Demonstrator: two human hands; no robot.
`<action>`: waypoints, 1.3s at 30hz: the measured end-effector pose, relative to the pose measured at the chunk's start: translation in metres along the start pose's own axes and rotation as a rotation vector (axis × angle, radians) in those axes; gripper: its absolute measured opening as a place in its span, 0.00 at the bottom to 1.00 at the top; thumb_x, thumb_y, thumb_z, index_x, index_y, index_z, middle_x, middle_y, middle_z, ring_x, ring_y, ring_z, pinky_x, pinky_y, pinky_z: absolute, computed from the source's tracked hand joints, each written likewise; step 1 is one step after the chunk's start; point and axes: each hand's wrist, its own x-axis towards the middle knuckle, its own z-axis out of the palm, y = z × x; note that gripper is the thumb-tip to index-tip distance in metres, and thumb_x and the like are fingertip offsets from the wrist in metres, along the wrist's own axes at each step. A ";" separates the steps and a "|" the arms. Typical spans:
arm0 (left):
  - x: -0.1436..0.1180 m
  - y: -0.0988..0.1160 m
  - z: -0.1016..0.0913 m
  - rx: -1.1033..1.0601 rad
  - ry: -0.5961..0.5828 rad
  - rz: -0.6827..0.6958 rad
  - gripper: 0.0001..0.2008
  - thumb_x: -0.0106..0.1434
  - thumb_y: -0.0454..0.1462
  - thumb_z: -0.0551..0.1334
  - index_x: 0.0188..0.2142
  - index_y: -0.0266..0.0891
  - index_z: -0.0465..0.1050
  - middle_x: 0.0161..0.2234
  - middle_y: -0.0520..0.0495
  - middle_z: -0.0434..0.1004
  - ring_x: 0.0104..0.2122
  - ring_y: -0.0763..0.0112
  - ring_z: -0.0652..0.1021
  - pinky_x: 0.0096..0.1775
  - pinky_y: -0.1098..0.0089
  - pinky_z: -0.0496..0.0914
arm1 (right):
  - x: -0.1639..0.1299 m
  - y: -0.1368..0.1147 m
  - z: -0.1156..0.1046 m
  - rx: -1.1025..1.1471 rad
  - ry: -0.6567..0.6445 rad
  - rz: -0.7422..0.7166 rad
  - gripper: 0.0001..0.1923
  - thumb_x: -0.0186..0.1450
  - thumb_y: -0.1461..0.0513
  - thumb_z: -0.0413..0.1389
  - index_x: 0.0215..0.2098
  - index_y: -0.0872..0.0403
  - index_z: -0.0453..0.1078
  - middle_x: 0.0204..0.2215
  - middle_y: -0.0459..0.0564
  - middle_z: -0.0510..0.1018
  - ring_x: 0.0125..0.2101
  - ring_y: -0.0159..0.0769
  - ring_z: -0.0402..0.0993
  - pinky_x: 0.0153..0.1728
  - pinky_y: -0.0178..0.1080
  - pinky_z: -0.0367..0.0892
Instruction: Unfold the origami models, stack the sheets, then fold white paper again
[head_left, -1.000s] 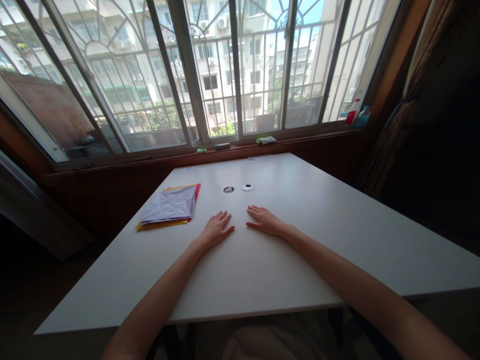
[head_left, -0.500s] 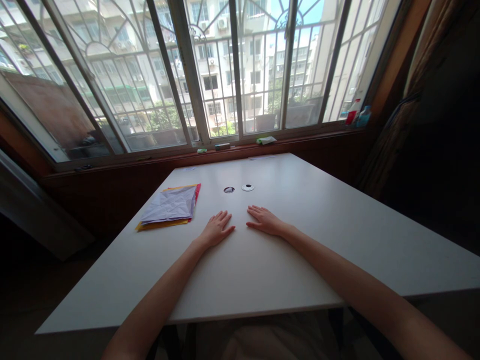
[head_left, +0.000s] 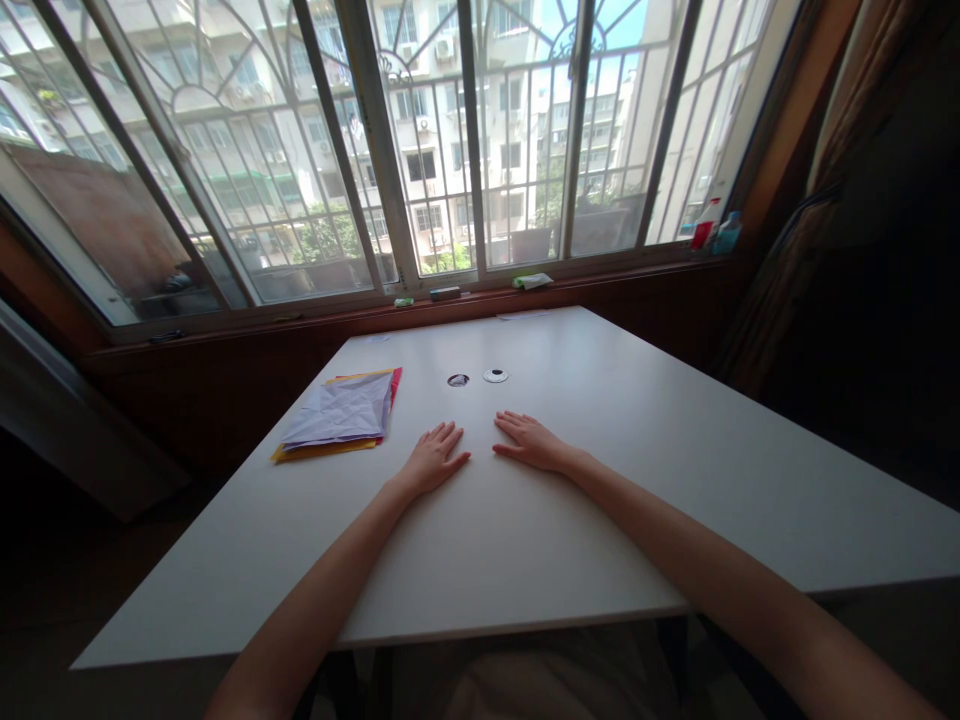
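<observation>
My left hand (head_left: 433, 458) lies flat on the white table (head_left: 517, 540), its fingers stretched out and holding nothing. Across a small gap, my right hand (head_left: 531, 442) also rests palm down with fingers extended. To the left of my left hand sits a stack of crumpled paper sheets (head_left: 341, 408), pale lilac on top with yellow and red edges showing beneath. Neither hand touches the stack. Just beyond my fingertips are a round hole (head_left: 458, 380) in the tabletop and a round white cover (head_left: 496, 376) with a dark opening.
Behind the table runs a windowsill (head_left: 322, 318) below barred windows. On it lie a green-and-white packet (head_left: 532, 281), a small box (head_left: 445, 293), a red bottle (head_left: 705, 228) and a blue bottle (head_left: 727, 234). A curtain (head_left: 795, 250) hangs at the right.
</observation>
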 end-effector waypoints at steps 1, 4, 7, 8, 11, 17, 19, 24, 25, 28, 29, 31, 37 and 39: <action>0.000 0.000 0.000 0.001 0.000 0.000 0.30 0.62 0.52 0.45 0.59 0.39 0.54 0.61 0.43 0.50 0.61 0.59 0.52 0.58 0.56 0.50 | 0.000 0.000 0.000 0.002 0.002 -0.002 0.37 0.61 0.43 0.41 0.59 0.60 0.54 0.60 0.59 0.54 0.60 0.45 0.48 0.58 0.46 0.46; 0.000 0.000 0.000 0.006 -0.002 -0.003 0.29 0.62 0.51 0.45 0.58 0.39 0.54 0.61 0.43 0.50 0.61 0.59 0.52 0.58 0.56 0.49 | 0.000 0.000 0.000 0.003 0.003 -0.002 0.37 0.61 0.43 0.41 0.59 0.60 0.54 0.60 0.59 0.54 0.60 0.45 0.48 0.58 0.47 0.46; 0.000 0.000 0.000 0.005 -0.003 -0.003 0.29 0.62 0.51 0.46 0.58 0.39 0.54 0.61 0.43 0.50 0.61 0.59 0.52 0.58 0.56 0.49 | 0.000 -0.001 -0.001 0.001 0.002 0.001 0.37 0.61 0.44 0.41 0.59 0.60 0.54 0.60 0.59 0.54 0.60 0.45 0.48 0.58 0.47 0.46; 0.000 0.000 0.000 0.003 -0.003 -0.004 0.29 0.62 0.51 0.46 0.58 0.39 0.54 0.61 0.43 0.50 0.61 0.59 0.52 0.58 0.56 0.49 | 0.000 -0.001 -0.001 0.001 0.002 0.001 0.37 0.61 0.44 0.42 0.59 0.60 0.54 0.60 0.59 0.54 0.60 0.45 0.48 0.58 0.47 0.46; 0.000 0.000 -0.001 -0.001 -0.004 -0.005 0.29 0.62 0.51 0.46 0.59 0.39 0.54 0.61 0.43 0.49 0.61 0.59 0.52 0.58 0.56 0.49 | 0.000 -0.001 -0.001 0.000 0.003 -0.001 0.37 0.61 0.44 0.41 0.59 0.60 0.54 0.60 0.58 0.54 0.60 0.45 0.48 0.58 0.46 0.46; 0.000 0.000 -0.001 0.003 -0.002 -0.003 0.29 0.62 0.52 0.45 0.58 0.40 0.54 0.61 0.43 0.50 0.61 0.59 0.52 0.58 0.56 0.50 | 0.000 -0.001 -0.001 -0.008 0.000 -0.004 0.37 0.61 0.43 0.41 0.59 0.60 0.54 0.60 0.58 0.54 0.60 0.44 0.48 0.58 0.45 0.46; 0.000 -0.001 -0.001 0.006 0.000 -0.001 0.29 0.62 0.52 0.45 0.58 0.40 0.54 0.61 0.43 0.50 0.61 0.59 0.52 0.58 0.56 0.50 | -0.001 -0.001 -0.001 -0.003 0.000 -0.004 0.37 0.61 0.43 0.41 0.59 0.59 0.54 0.60 0.58 0.54 0.60 0.44 0.48 0.58 0.45 0.46; -0.001 0.000 0.000 0.005 0.000 -0.001 0.29 0.62 0.52 0.45 0.58 0.40 0.54 0.61 0.43 0.50 0.61 0.59 0.52 0.58 0.55 0.50 | -0.001 -0.003 -0.002 0.002 -0.003 0.000 0.37 0.61 0.43 0.41 0.59 0.60 0.54 0.60 0.59 0.53 0.60 0.45 0.48 0.58 0.46 0.46; -0.001 0.000 0.000 0.004 0.000 0.000 0.29 0.62 0.52 0.45 0.58 0.40 0.54 0.61 0.43 0.50 0.61 0.59 0.52 0.58 0.55 0.50 | -0.001 -0.003 -0.002 0.002 -0.003 0.000 0.37 0.61 0.43 0.41 0.59 0.59 0.54 0.60 0.58 0.53 0.60 0.45 0.48 0.58 0.47 0.46; -0.002 0.000 0.000 0.005 0.003 0.000 0.29 0.62 0.52 0.46 0.58 0.40 0.54 0.61 0.43 0.50 0.61 0.59 0.52 0.57 0.56 0.51 | -0.001 -0.003 -0.001 0.000 -0.004 0.001 0.37 0.61 0.43 0.41 0.59 0.59 0.54 0.60 0.58 0.53 0.60 0.45 0.48 0.58 0.47 0.46; -0.002 0.000 0.000 0.005 0.002 0.000 0.29 0.62 0.52 0.46 0.58 0.40 0.54 0.61 0.43 0.50 0.61 0.59 0.52 0.57 0.56 0.51 | -0.001 -0.003 0.000 -0.002 -0.005 0.002 0.37 0.61 0.43 0.41 0.59 0.59 0.54 0.60 0.58 0.54 0.60 0.45 0.48 0.58 0.47 0.46; -0.002 -0.001 0.000 0.007 0.000 0.001 0.29 0.62 0.52 0.46 0.58 0.40 0.54 0.61 0.43 0.50 0.61 0.59 0.52 0.58 0.56 0.51 | -0.001 -0.003 0.001 -0.004 -0.005 0.003 0.36 0.61 0.43 0.41 0.59 0.58 0.54 0.60 0.58 0.54 0.60 0.45 0.48 0.58 0.46 0.46; -0.002 -0.002 0.002 0.011 0.000 0.005 0.29 0.62 0.52 0.45 0.58 0.40 0.54 0.61 0.43 0.50 0.61 0.59 0.52 0.58 0.56 0.50 | -0.001 -0.002 0.002 0.003 0.001 -0.004 0.37 0.61 0.43 0.40 0.59 0.58 0.53 0.60 0.58 0.53 0.60 0.45 0.47 0.58 0.47 0.46; -0.002 -0.003 0.002 0.009 -0.001 0.006 0.29 0.62 0.52 0.45 0.58 0.40 0.54 0.61 0.43 0.50 0.61 0.60 0.51 0.58 0.56 0.50 | -0.001 -0.002 0.002 0.005 0.001 -0.004 0.37 0.61 0.43 0.40 0.59 0.59 0.53 0.60 0.59 0.53 0.60 0.45 0.47 0.58 0.47 0.46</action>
